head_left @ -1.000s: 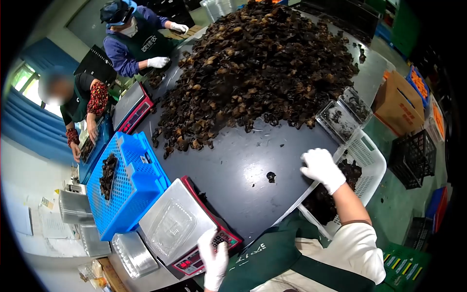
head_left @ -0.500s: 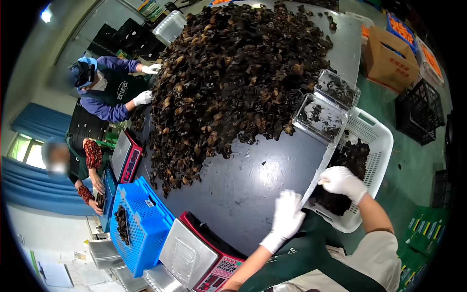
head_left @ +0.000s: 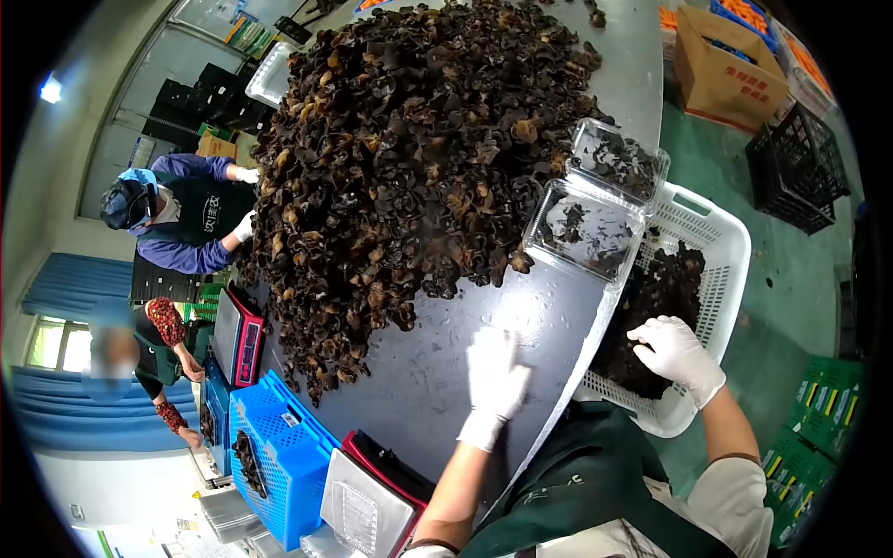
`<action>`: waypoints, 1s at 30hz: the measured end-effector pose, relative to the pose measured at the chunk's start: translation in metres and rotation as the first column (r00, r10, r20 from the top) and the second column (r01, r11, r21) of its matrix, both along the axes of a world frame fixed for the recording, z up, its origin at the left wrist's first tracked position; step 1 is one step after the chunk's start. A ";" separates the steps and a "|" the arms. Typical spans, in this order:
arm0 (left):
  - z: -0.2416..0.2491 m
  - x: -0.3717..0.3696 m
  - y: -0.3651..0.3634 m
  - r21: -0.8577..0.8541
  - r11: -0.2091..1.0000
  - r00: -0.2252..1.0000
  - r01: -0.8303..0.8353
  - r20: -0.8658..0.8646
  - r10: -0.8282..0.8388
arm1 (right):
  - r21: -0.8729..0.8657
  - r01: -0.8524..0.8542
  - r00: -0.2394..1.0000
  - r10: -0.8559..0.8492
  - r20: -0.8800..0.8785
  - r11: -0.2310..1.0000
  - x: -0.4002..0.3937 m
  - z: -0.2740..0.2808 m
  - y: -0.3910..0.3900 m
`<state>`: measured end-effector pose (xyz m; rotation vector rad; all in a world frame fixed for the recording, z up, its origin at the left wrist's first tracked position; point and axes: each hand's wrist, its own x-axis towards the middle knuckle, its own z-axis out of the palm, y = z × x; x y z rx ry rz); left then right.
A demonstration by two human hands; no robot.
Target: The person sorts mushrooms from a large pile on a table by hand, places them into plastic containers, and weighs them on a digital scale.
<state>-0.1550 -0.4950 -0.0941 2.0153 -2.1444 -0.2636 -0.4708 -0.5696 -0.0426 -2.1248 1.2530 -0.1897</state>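
Left hand now farther over the table (head_left: 419, 377), blurred (head_left: 496, 377), fingers outstretched, pile (head_left: 400, 167) at 11 o'clock; right hand (head_left: 677, 355) at 3 over the basket (head_left: 714, 232), thumb apart, fingers bent: hands apparently working separate spots.

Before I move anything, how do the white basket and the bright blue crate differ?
The white basket has a broad layer of dark pieces inside, while the bright blue crate carries just a small dark clump on its pierced surface. Your right hand is over the white basket; neither of your hands is at the bright blue crate, which stands beside a scale. Both are pierced with many small openings.
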 end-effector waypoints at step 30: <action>-0.015 -0.113 0.034 -0.067 0.728 0.529 0.683 -0.642 -0.555 | -0.156 0.061 0.994 -0.045 0.101 0.986 -0.017 0.017 -0.013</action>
